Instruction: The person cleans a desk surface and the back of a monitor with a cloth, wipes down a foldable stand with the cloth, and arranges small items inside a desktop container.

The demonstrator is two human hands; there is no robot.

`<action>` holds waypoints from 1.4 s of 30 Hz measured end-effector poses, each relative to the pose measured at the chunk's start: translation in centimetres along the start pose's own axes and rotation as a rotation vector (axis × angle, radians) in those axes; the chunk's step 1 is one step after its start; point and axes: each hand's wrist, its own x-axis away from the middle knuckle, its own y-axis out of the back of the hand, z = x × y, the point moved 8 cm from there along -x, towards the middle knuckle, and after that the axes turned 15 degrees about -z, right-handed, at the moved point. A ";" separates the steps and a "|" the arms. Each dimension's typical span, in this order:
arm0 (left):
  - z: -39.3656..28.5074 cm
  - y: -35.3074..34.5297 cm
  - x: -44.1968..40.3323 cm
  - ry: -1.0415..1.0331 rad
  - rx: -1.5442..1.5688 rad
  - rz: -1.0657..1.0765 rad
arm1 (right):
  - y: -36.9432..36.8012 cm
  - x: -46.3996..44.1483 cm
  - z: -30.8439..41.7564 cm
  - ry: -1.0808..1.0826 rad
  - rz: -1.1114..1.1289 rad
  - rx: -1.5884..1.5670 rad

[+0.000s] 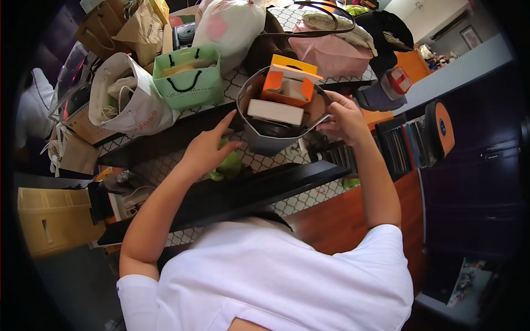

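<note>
A dark grey open-topped bag (pixel 270 144) stands in front of me, its mouth facing up. Inside it are an orange and yellow box (pixel 287 88) with its flaps raised, a white box (pixel 275 112) lying nearer me, and something dark below that I cannot make out. My right hand (pixel 343 118) grips the bag's right rim, fingers closed on its edge. On the left side, my left hand (pixel 208 150) has its fingers apart, with the index fingertip close to the bag's wall; whether it touches is unclear. A green bundle (pixel 227 165) shows just below that hand.
A mint green paper bag (pixel 187 99), a white tote (pixel 149 113) with cords inside and a stuffed white plastic bag (pixel 229 33) crowd the back left. Behind right lies a pink bag (pixel 331 55). A dark board edge (pixel 259 190) runs before me; a disc rack (pixel 406 146) stands right.
</note>
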 end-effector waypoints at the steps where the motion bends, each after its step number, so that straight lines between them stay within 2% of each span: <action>1: -0.1 -0.4 -0.1 0.020 0.032 0.022 | 0.8 0.1 0.2 0.004 -0.022 0.016; 5: -1.8 -1.6 -0.1 0.022 0.128 0.053 | 1.5 1.3 0.9 0.034 -0.084 0.015; 13: -2.3 -0.8 0.5 0.039 0.082 0.101 | 6.5 1.9 0.1 0.070 -0.252 -0.200; 15: -1.6 -0.3 1.2 0.123 0.100 0.162 | 8.6 3.7 0.7 0.170 -0.408 -0.202; 16: -1.1 0.1 1.4 0.089 0.122 0.105 | 8.9 3.8 1.2 0.201 -0.276 -0.214; 19: 0.5 1.3 2.4 0.159 0.097 0.095 | 10.6 7.9 2.7 0.341 -0.349 -0.293; 20: 1.0 1.7 2.7 0.164 0.135 0.066 | 11.3 9.7 3.1 0.379 -0.461 -0.268; 24: 2.3 2.4 3.8 0.181 0.071 0.044 | 16.1 15.8 3.6 0.547 -0.531 -0.299; 26: 2.6 2.0 4.2 0.159 0.050 0.116 | 18.2 19.0 3.7 0.587 -0.602 -0.297; 27: 2.8 1.8 4.4 0.150 0.040 0.147 | 19.7 20.6 3.3 0.589 -0.584 -0.302; 29: 2.5 1.8 4.9 0.146 0.049 0.145 | 21.9 24.0 2.8 0.581 -0.736 -0.271; 31: 2.6 2.0 5.3 0.134 0.042 0.141 | 23.0 27.2 1.9 0.548 -0.722 -0.323; 35: 3.1 2.4 6.0 0.123 -0.004 0.180 | 25.9 32.9 -1.5 0.440 -0.801 -0.202; 36: 3.2 2.4 6.2 0.125 -0.018 0.201 | 26.4 33.7 -2.5 0.385 -0.885 -0.171; 39: 3.3 3.0 6.5 0.051 -0.041 0.198 | 26.1 34.3 -5.1 0.342 -0.809 -0.190; 40: 3.3 3.2 6.6 0.063 -0.032 0.188 | 25.9 34.4 -5.6 0.297 -0.899 -0.113; 41: 3.2 3.5 6.8 0.075 -0.022 0.177 | 25.5 34.6 -5.9 0.289 -0.825 -0.032; 42: 3.2 3.7 6.9 0.088 -0.014 0.163 | 26.1 35.0 -6.5 0.280 -0.856 -0.013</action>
